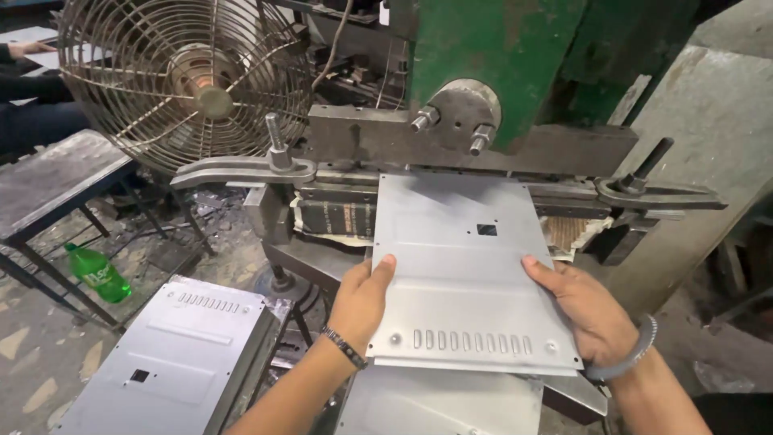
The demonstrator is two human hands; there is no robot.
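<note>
Clearly both hands are on one flat grey metal panel (467,266), which lies tilted toward the viewer with its far edge pushed in under the green press machine (499,56). The left hand (362,298) clasps the panel's left edge, thumb on top and the other fingers hidden beneath, so its grip is closed on the sheet. The right hand (584,310) grips the right edge the same way, thumb lying on the upper face. Each wrist wears a bracelet.

The panel has a small square hole (486,229) toward its far right part, and a row of narrow slots (471,342) runs along its near edge. Under it, near the bottom of the view, another grey sheet (439,403) shows, partly covered.

On the left, near, a stack of similar panels (173,354) stands on a stand, the top one with the same slots and square hole. Farther left, a green plastic bottle (98,274) lies on the floor beside the legs of a dark desk (48,177). A wire-caged fan (181,76) stands far left, behind the press. Two clamp bars (241,169) with upright bolts hold the tooling at either side of the press bed.
</note>
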